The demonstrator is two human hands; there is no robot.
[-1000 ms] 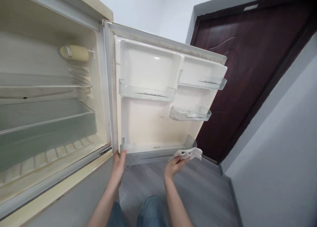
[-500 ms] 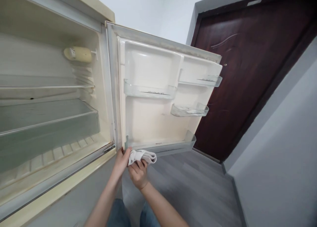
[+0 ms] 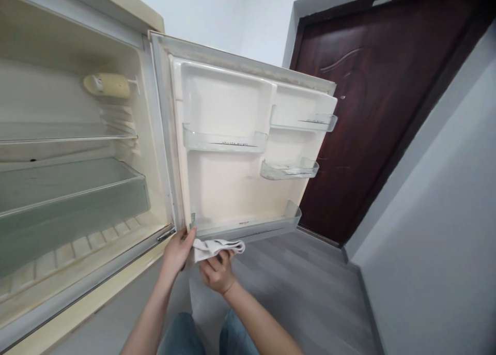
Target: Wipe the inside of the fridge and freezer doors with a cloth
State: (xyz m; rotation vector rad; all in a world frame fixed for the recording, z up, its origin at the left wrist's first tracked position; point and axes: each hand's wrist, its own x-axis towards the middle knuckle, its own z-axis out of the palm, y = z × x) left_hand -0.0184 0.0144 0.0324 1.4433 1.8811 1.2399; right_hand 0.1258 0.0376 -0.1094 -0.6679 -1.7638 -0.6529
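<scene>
White cloth (image 3: 217, 247) in right hand's (image 3: 217, 275) closed fingers; left hand's (image 3: 177, 252) fingers seemingly around fridge door's (image 3: 232, 192) bottom corner.

Pinched in my right fingers (image 3: 227, 255) is a white cloth (image 3: 217, 247), soft, matt and creased into loose folds. Just above my left fingers (image 3: 189, 237), the fridge door liner (image 3: 228, 189) looks like cream plastic, smooth with a faint sheen and yellowed along its edges. Higher above the fingers, the door bins (image 3: 225, 140) are clear, glossy plastic. Left of my left fingers, a small hinge bracket (image 3: 166, 235) glints like bare metal, and the shelves (image 3: 70, 184) look like greenish glass. Right of the fingers, the room door (image 3: 368, 112) has a dark, satin wood-look face. Below them the floor (image 3: 302, 293) is matt grey with plank grain, and my jeans (image 3: 182, 337) are blue denim.
</scene>
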